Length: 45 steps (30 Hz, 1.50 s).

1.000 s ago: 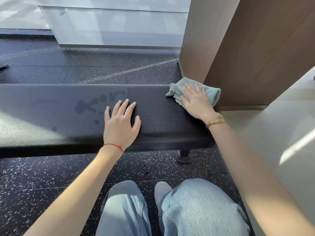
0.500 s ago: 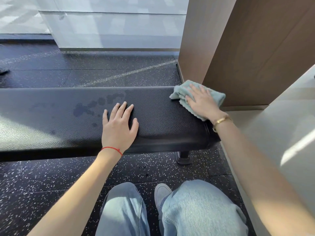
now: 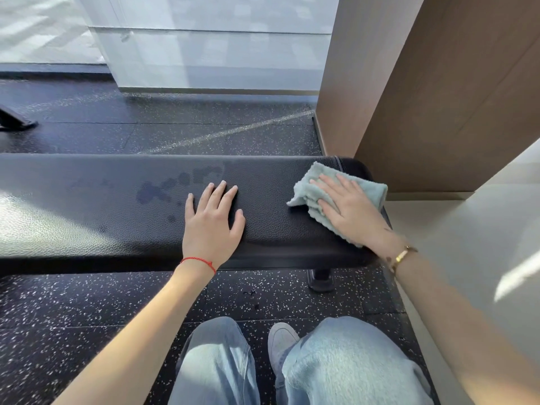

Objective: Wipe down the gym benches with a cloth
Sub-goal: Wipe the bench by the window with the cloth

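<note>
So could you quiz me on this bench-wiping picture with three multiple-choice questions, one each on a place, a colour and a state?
1. Where on the black padded bench does the pale blue-green terry cloth lie?
A its right end
B its left end
C the floor under it

2. What colour is the cord on the left wrist?
A green
B red
C white

3. How is the right hand on the cloth?
A fist bunching it
B lifted off it
C flat, fingers straight, pressing it

Answers:
1 A, the cloth sits by the brown wall panel.
2 B, a thin red cord.
3 C, the palm lies spread on it.
</note>
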{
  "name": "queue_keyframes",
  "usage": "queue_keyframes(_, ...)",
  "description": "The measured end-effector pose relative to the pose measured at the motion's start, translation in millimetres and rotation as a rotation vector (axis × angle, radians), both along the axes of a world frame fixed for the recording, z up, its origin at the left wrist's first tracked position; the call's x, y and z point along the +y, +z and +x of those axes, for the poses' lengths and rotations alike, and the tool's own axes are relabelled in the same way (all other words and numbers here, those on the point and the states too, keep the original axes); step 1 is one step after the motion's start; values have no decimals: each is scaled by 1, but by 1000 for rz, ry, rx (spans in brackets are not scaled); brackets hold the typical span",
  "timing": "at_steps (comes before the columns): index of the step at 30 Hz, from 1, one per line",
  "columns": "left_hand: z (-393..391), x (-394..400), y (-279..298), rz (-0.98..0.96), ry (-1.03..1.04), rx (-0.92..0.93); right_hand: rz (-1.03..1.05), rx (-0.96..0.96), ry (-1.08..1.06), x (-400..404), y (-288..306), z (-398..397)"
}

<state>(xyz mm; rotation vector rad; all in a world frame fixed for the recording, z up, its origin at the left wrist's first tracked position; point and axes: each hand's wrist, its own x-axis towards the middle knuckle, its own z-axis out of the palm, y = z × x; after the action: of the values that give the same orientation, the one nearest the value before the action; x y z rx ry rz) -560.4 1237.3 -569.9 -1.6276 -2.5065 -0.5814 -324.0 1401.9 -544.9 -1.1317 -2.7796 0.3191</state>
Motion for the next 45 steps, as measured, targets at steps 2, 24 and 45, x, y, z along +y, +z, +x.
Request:
queue_keyframes(2, 0, 0, -1, -2, 4, 3, -10, -53, -46, 24, 5, -35)
queue_keyframes(24, -3, -1, -2, -5, 3, 16, -21, -72, -59, 23, 2, -60)
queue_keyframes(45, -2, -1, -1, -8, -4, 4, 38, 9, 36, -45, -6, 22)
